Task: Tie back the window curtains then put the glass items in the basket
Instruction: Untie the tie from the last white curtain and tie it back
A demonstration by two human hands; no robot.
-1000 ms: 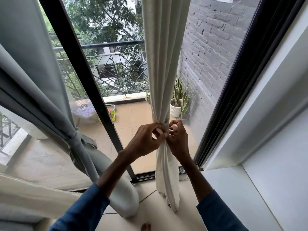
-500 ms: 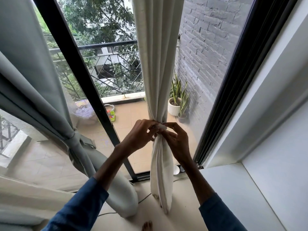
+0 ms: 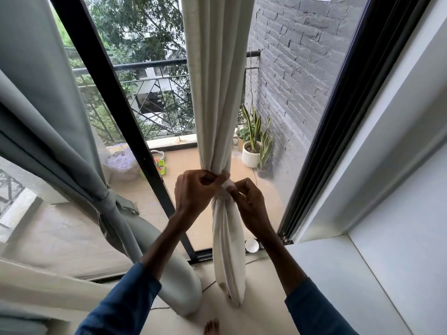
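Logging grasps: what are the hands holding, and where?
The left hand and right hand both pinch the white tie at the cream curtain's gathered middle.

The left hand (image 3: 197, 193) and right hand (image 3: 250, 201) have drawn apart, the tie (image 3: 227, 185) showing between them.

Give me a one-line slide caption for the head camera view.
Left hand and right hand pinch the tie around the gathered cream curtain; the grey curtain is already tied.
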